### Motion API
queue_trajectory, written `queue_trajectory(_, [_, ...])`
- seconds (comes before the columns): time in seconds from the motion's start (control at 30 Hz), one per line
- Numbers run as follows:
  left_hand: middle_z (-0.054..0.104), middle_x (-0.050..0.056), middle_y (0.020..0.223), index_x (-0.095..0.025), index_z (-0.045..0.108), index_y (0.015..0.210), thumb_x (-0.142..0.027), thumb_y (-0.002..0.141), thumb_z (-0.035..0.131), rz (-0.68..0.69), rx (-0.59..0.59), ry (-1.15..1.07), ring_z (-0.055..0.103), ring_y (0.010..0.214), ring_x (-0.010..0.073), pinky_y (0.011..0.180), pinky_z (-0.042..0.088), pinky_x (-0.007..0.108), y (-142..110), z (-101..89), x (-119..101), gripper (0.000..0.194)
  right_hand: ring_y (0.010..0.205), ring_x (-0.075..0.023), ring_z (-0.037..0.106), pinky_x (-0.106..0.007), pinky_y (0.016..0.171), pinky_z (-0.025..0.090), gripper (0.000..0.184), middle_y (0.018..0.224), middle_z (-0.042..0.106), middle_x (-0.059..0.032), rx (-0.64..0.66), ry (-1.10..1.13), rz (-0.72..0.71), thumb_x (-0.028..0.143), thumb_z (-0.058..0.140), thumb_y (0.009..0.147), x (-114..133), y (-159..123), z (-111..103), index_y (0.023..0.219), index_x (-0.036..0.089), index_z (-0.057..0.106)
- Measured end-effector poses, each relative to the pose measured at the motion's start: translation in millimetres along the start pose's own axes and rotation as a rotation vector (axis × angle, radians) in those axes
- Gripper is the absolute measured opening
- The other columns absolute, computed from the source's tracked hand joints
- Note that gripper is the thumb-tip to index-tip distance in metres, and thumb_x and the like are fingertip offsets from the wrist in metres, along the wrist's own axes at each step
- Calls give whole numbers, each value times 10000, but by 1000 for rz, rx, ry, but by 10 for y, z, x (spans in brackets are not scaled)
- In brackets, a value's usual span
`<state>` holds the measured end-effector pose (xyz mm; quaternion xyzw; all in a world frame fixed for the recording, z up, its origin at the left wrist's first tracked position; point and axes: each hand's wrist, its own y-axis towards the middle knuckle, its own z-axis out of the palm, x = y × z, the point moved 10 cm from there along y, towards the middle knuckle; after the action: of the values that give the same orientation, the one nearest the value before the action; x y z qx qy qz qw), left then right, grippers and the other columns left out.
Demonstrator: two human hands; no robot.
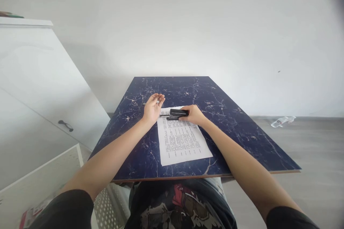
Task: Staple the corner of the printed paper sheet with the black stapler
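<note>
My right hand [195,115] grips a black stapler [178,112] at its right end, over the top part of the paper. The stapler is pulled apart, its upper arm raised off the base, and a thin metal part sticks out to the left. Beside the paper's upper left corner is my left hand [153,109], palm turned up and fingers curled. A thin light strip [158,102], which looks like a strip of staples, shows at its fingers; the grip is partly hidden. Beneath the stapler lie the printed paper sheets [182,141], several edges slightly offset.
The dark blue marbled table [228,143] narrows toward the white wall [188,25]. A white cabinet [34,71] with a dark handle [65,126] stands at the left. A white perforated basket [107,204] is below left. A clear plastic item [282,121] lies on the floor at right.
</note>
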<state>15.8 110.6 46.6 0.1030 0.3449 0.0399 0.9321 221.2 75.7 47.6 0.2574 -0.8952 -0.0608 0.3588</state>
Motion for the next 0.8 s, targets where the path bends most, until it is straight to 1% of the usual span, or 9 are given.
queue_trajectory(0.07, [691, 69, 1051, -186, 628, 975, -49, 880, 641, 8, 62, 37, 678, 1152, 213, 1147, 458, 415, -47, 116, -3, 168, 892, -258, 707, -392, 816, 547, 373, 995, 777, -58, -51, -5, -49, 383, 845, 738, 116, -4, -69, 1073, 228, 792])
queue_trajectory(0.17, [690, 53, 1111, -203, 615, 1002, -71, 871, 703, -24, 155, 99, 651, 1244, 247, 1179, 431, 443, -144, 309, 18, 206, 1041, -282, 656, -457, 923, 519, 490, 1149, 734, -77, -272, -16, -154, 448, 810, 817, 376, -63, -311, 1265, 276, 715])
queue_trajectory(0.23, [694, 60, 1142, -202, 613, 1008, -132, 871, 751, -109, 236, 142, 645, 1260, 269, 1167, 445, 450, -239, 468, 90, 207, 1032, -279, 625, -488, 953, 494, 452, 1110, 710, -68, -394, -64, -224, 420, 768, 874, 584, -127, -394, 1305, 308, 690])
queue_trajectory(0.3, [704, 75, 1141, -196, 618, 1010, -176, 860, 788, -208, 298, 181, 665, 1223, 277, 1112, 495, 439, -351, 611, 173, 227, 999, -271, 595, -491, 945, 487, 412, 1049, 670, -64, -467, -125, -272, 376, 735, 910, 770, -181, -388, 1316, 325, 688])
queue_trajectory(0.37, [716, 80, 1135, -202, 624, 1012, -171, 845, 804, -260, 306, 193, 687, 1172, 264, 1039, 543, 414, -438, 706, 202, 247, 967, -266, 560, -480, 910, 490, 358, 1009, 612, -72, -536, -192, -280, 353, 718, 926, 888, -224, -367, 1283, 321, 713])
queue_trajectory(0.47, [721, 66, 1153, -218, 626, 1004, -122, 836, 799, -264, 259, 169, 689, 1153, 235, 990, 563, 380, -496, 764, 175, 260, 950, -274, 507, -483, 869, 483, 263, 991, 530, -85, -598, -306, -247, 338, 723, 921, 934, -251, -340, 1179, 316, 767])
queue_trajectory(0.53, [720, 69, 1158, -212, 627, 984, -114, 829, 800, -264, 262, 179, 686, 1151, 230, 985, 558, 367, -515, 787, 178, 252, 947, -276, 484, -485, 848, 479, 212, 989, 499, -83, -609, -334, -239, 333, 734, 912, 916, -252, -329, 1117, 324, 788])
queue_trajectory(0.7, [709, 102, 1161, -201, 646, 982, -215, 835, 813, -186, 371, 309, 673, 1128, 234, 950, 534, 333, -538, 858, 178, 223, 906, -252, 496, -463, 822, 495, 124, 944, 493, -59, -616, -183, -290, 350, 768, 886, 922, -244, -324, 1002, 323, 802])
queue_trajectory(0.8, [699, 111, 1142, -209, 670, 1014, -245, 851, 796, -112, 367, 429, 650, 1135, 249, 954, 515, 344, -472, 828, 91, 209, 922, -251, 531, -443, 833, 507, 122, 945, 533, -63, -615, -128, -267, 380, 770, 879, 863, -193, -419, 953, 288, 801])
